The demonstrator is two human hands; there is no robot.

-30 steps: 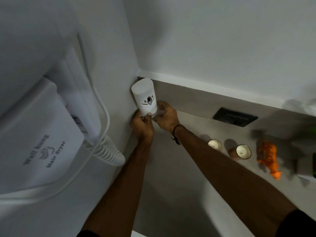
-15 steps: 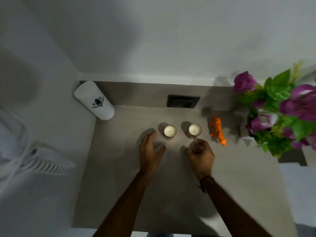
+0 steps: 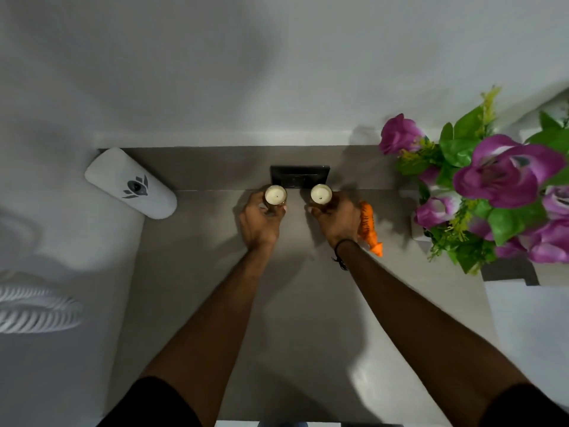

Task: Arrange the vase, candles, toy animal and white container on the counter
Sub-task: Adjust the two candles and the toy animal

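Two small candles in glass cups stand near the back of the grey counter (image 3: 292,303). My left hand (image 3: 260,218) is closed around the left candle (image 3: 275,195). My right hand (image 3: 337,220) grips the right candle (image 3: 320,194). An orange toy tiger (image 3: 369,226) lies just right of my right wrist, partly hidden by it. A white vase (image 3: 418,229) with purple flowers (image 3: 505,180) stands at the right, mostly hidden by leaves. The white container (image 3: 131,183) with a dark logo stands in the back left corner.
A black wall socket (image 3: 300,176) sits in the backsplash right behind the candles. A coiled white hair-dryer cord (image 3: 34,309) hangs on the left wall. A white surface (image 3: 532,328) adjoins the counter at the right.
Both hands left the white container in the corner, came to the middle of the counter, and have closed on the two candles. My view swung right, bringing the flowers in.
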